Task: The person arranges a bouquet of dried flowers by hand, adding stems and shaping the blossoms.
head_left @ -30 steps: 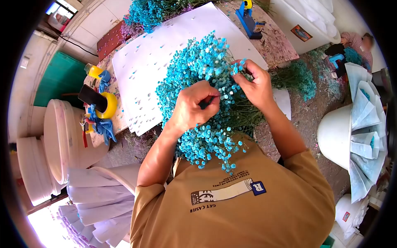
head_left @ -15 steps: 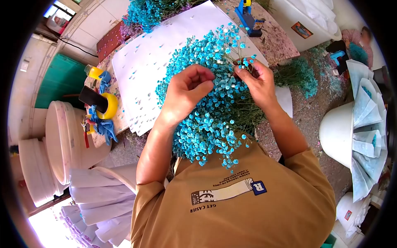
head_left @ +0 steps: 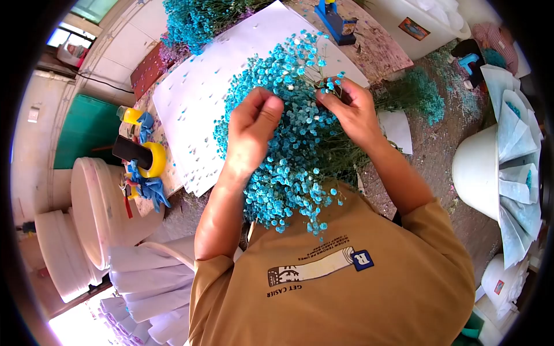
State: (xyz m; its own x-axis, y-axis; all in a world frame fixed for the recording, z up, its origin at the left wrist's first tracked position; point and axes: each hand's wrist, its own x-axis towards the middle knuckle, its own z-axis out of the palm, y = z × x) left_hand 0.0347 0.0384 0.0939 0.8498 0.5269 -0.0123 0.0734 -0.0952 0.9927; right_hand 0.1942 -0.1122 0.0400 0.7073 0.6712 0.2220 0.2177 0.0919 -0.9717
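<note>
Head view: we locate the blue flower bunch [head_left: 280, 181] between the brown shirt [head_left: 346, 305] and the sheet of white paper [head_left: 193, 106], its upper heads overlapping the paper. We read its long axis as running crosswise, with the heads on our left and the green stems [head_left: 345, 154] extending to our right, below the right wrist. A thin sprig [head_left: 330, 87] stands at the upper right side of the heads, directly at the right fingertips; the right hand [head_left: 359, 118] is therefore the nearer one, with the left hand [head_left: 249, 127] apart from the sprig, across the heads. We observe the right thumb and forefinger nearly closed, pinching the sprig. We observe the left fingers curled, thumb folded against them; we cannot tell whether they retain a small piece. Beyond the paper, we note a blue tape dispenser [head_left: 336, 24] on the work table [head_left: 384, 49]; to our left, a phone [head_left: 131, 151] leans against a yellow roll [head_left: 157, 160].
</note>
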